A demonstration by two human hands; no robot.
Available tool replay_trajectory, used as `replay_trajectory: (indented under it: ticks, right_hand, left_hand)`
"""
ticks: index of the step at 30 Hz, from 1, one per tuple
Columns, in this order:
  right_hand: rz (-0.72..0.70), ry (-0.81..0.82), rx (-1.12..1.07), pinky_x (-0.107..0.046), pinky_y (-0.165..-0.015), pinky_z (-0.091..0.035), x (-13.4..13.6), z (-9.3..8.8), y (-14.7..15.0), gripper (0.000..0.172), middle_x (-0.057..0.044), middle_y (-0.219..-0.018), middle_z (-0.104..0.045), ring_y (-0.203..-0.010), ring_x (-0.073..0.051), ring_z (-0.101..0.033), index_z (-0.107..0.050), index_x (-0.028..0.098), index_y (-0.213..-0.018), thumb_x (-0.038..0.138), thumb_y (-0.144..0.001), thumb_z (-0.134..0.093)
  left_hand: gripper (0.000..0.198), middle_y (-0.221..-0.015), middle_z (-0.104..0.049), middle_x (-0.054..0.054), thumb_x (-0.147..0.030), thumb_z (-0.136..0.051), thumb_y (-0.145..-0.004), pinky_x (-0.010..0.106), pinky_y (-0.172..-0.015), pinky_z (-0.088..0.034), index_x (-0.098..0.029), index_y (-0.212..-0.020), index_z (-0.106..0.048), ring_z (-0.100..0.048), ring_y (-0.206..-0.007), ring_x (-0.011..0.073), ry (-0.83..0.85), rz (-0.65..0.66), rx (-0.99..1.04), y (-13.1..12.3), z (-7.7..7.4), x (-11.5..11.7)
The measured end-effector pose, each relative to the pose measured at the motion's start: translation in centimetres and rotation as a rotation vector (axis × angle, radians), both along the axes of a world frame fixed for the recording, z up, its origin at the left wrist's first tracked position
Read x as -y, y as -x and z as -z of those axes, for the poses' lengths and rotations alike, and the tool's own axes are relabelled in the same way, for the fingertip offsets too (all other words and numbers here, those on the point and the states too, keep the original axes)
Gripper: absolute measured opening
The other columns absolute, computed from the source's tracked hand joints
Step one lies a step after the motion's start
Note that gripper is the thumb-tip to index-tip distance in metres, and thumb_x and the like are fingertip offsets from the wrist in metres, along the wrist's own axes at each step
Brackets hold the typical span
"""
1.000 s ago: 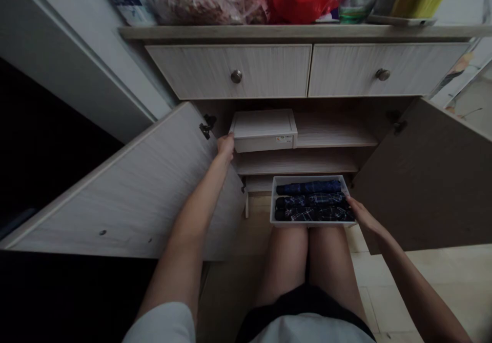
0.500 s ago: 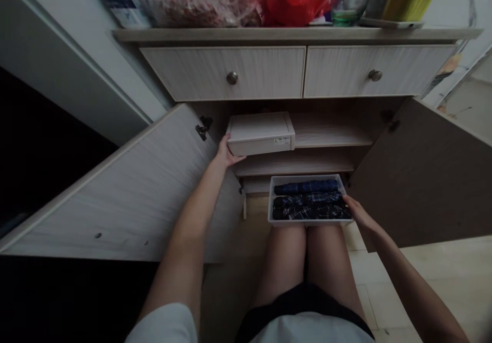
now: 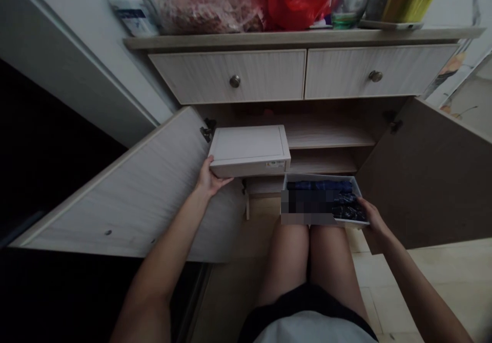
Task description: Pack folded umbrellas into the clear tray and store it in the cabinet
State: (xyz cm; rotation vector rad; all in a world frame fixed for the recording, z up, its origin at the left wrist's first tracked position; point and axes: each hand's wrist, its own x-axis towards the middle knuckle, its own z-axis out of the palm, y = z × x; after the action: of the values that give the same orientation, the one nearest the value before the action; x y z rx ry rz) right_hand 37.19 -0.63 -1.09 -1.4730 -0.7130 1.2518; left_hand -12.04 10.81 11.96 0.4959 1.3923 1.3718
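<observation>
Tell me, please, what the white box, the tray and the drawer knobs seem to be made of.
White box: perhaps matt plastic or coated card, being smooth and evenly pale. Tray: probably plastic, looking thin and whitish. Drawer knobs: seemingly metal, with a dull silvery sheen.

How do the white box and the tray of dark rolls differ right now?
The white box shows a closed upper face; the tray is open, showing dark rolls. The left hand holds the white box before the shelves; the right hand holds the tray by the knees. Both are pale and rectangular.
</observation>
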Motion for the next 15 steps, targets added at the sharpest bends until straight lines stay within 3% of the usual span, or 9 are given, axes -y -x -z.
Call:
replay_trajectory:
  ticks: [3, 5, 11, 15]
  right_hand:
    - [0.087, 0.01, 0.013, -0.037, -0.06, -0.059, 1.0, -0.3, -2.4, 0.042, -0.003, -0.076, -0.076, -0.071, -0.028, -0.073, -0.07, 0.024, -0.083, 0.062, -0.066, -0.073]
    - [0.141, 0.006, 0.014, -0.037, -0.058, -0.059, 1.5, -0.8, -3.8, 0.042, -0.003, -0.075, -0.076, -0.069, -0.028, -0.073, -0.07, 0.023, -0.084, 0.061, -0.066, -0.072]
    - [0.286, -0.045, 0.021, -0.038, -0.066, -0.062, 0.5, -3.4, -6.0, 0.041, -0.001, -0.076, -0.076, -0.079, -0.028, -0.074, -0.07, 0.024, -0.087, 0.057, -0.064, -0.074]
    - [0.285, -0.11, 0.018, -0.039, -0.071, -0.062, -1.1, -4.4, -5.6, 0.044, -0.001, -0.079, -0.077, -0.087, -0.029, -0.074, -0.07, 0.023, -0.088, 0.058, -0.062, -0.074]
  left_hand:
    - [0.055, -0.119, -0.066, 0.014, -0.055, -0.059, -0.085, 0.052, -0.095, -0.058, -0.026, -0.132, -0.055, -0.067, -0.112, 0.0318, 0.007, 0.005, 0.011, 0.5, 0.3, 1.7]
    - [0.052, -0.117, -0.067, 0.014, -0.052, -0.056, -0.088, 0.053, -0.094, -0.058, -0.026, -0.132, -0.056, -0.067, -0.11, 0.0321, 0.022, 0.015, 0.021, 0.6, 0.5, 2.6]
    - [0.049, -0.114, -0.069, 0.015, -0.047, -0.052, -0.09, 0.053, -0.092, -0.059, -0.025, -0.133, -0.057, -0.07, -0.103, 0.0322, 0.059, 0.08, 0.04, 0.0, 1.5, 4.5]
    - [0.051, -0.113, -0.07, 0.015, -0.05, -0.055, -0.087, 0.053, -0.089, -0.06, -0.025, -0.132, -0.057, -0.071, -0.099, 0.0324, 0.063, 0.135, 0.056, -0.5, 2.1, 5.3]
